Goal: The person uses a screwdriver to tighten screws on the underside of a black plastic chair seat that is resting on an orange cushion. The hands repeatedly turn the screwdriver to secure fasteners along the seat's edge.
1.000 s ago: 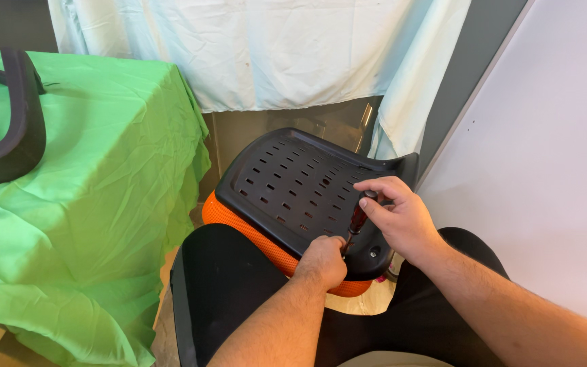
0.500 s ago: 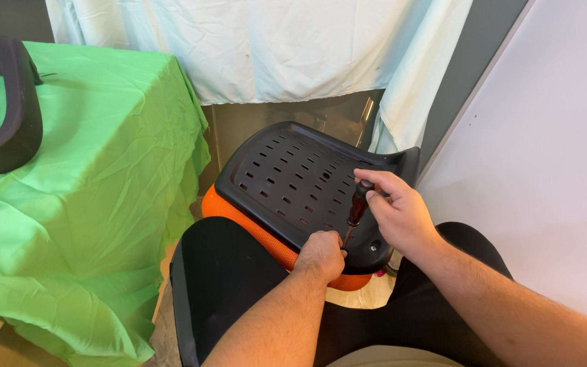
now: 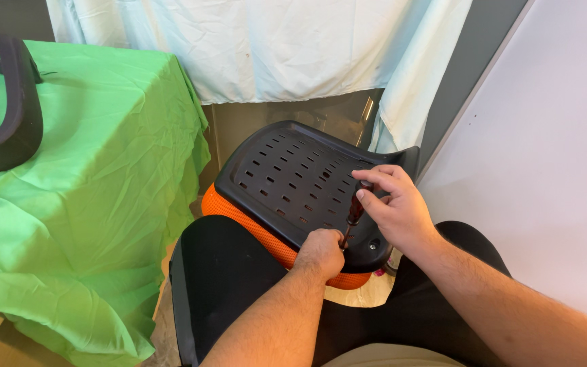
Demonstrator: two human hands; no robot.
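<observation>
Lower centre of frame: the right hand [image 3: 399,207] pinches a slim screwdriver [image 3: 352,216] upright on the perforated black seat pan [image 3: 287,180], the left hand [image 3: 321,253] curled closed at its tip. The pan looks rigid, best gripped by its rim; the tool looks light

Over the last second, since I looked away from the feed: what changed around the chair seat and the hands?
Little changed. The right hand edged slightly along the screwdriver handle while keeping its hold; the left hand stayed at the tip. The black perforated seat pan, its orange cushion and the green cloth lie as before.
</observation>
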